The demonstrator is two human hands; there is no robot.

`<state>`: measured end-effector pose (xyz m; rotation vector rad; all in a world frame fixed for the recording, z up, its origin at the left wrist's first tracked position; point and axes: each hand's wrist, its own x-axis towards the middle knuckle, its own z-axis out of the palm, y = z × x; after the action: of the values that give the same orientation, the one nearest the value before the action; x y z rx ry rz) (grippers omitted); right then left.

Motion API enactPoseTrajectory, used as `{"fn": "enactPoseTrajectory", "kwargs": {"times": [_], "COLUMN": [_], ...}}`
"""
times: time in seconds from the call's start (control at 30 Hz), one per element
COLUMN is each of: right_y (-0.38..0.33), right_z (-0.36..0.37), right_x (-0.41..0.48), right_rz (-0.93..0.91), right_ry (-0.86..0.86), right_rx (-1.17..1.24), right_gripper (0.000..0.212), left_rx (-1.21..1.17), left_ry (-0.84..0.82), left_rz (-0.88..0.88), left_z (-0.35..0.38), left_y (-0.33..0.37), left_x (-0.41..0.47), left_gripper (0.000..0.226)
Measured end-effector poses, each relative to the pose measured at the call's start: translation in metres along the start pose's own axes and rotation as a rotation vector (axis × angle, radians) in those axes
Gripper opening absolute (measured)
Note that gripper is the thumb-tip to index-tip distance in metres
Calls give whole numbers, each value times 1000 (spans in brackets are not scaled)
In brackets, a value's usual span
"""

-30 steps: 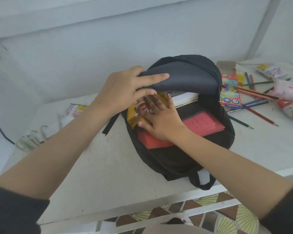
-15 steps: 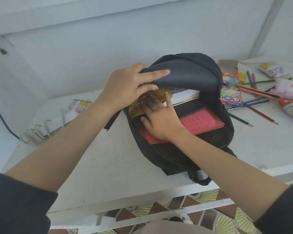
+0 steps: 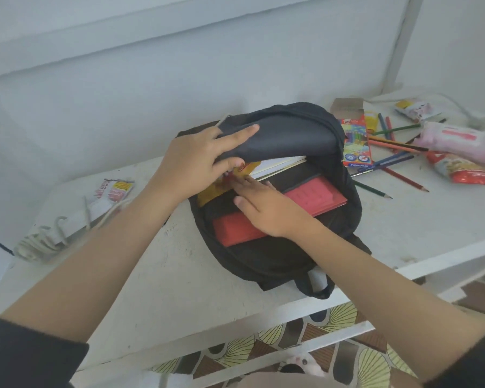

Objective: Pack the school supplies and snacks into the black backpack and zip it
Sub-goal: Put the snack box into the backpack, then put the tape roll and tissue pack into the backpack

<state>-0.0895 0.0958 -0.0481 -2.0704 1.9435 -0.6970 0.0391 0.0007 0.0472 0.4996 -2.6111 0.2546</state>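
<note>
Left hand (image 3: 199, 161): grips the flap (image 3: 286, 135), holding the mouth of the black backpack (image 3: 277, 261) open.
Right hand (image 3: 266, 208): flat, fingers straight, pressing the yellow snack packet (image 3: 210, 191).
Packet: half inside at the mouth's left corner, just beyond the right fingertips; its long axis probably slants inward.

Pushing the yellow snack packet (image 3: 207, 193) deeper into the black backpack (image 3: 277, 259), flattening the right hand (image 3: 266, 211) over it, lifting the flap (image 3: 286, 138) wider with the left hand (image 3: 193, 161).
</note>
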Motion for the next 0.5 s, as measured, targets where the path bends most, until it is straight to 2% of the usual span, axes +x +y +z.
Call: {"fn": "enactPoseTrajectory", "kwargs": {"times": [0.07,0.13,0.27,0.33,0.4,0.5], "right_y": [4,13,40,53,69,101], "right_z": [-9,-17,-31,-42,-56,-81], "right_x": [-31,-65,-124,-149,-173,-202], "right_rz": [39,93,284,395,526,688], "right_ry": [91,182,413,544,645,752], "right_rx": [166,182,128,71,-18,-120], "right_gripper": [45,42,43,32,24,22], "left_rx": [44,75,5,-80,-222,-393], "left_ry": [-25,12,244,342,372,247], "left_rz": [-43,-59,-78,-26,78,270], "left_z": [6,14,25,27,31,47], "left_y": [5,15,55,87,124,178], "left_x": [-1,0,15,26,35,40], "left_gripper": [70,73,48,33,21,16]}}
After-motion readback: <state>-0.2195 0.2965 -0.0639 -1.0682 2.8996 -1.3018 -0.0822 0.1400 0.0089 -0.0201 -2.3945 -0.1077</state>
